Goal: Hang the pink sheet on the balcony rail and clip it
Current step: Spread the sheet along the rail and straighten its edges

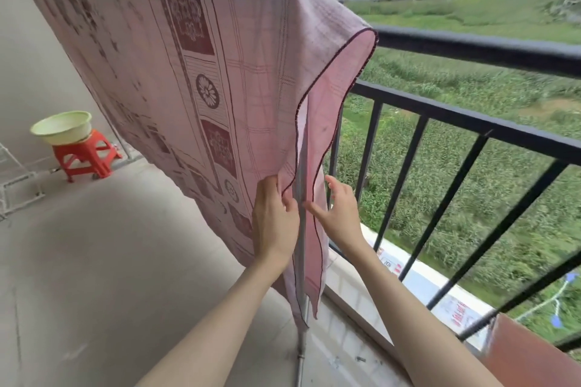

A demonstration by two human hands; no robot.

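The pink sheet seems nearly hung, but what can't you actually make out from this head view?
- What carries the pink sheet along its top: the cloth covers it.
- Any clips: none shows.
- Left hand fingers: their tips curl behind the hem.
- Metal pole: its top is under the cloth, its foot is cut by the bottom edge.
- Right hand: open, blurred; contact with the cloth unclear.
- Basin contents: hidden by its rim.

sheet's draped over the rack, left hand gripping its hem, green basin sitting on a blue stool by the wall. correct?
Not quite: the stool is red, not blue, as the head view shows. The rest stands: the pink sheet is draped over the rack, the left hand grips its hem, and the green basin sits on the stool by the wall.
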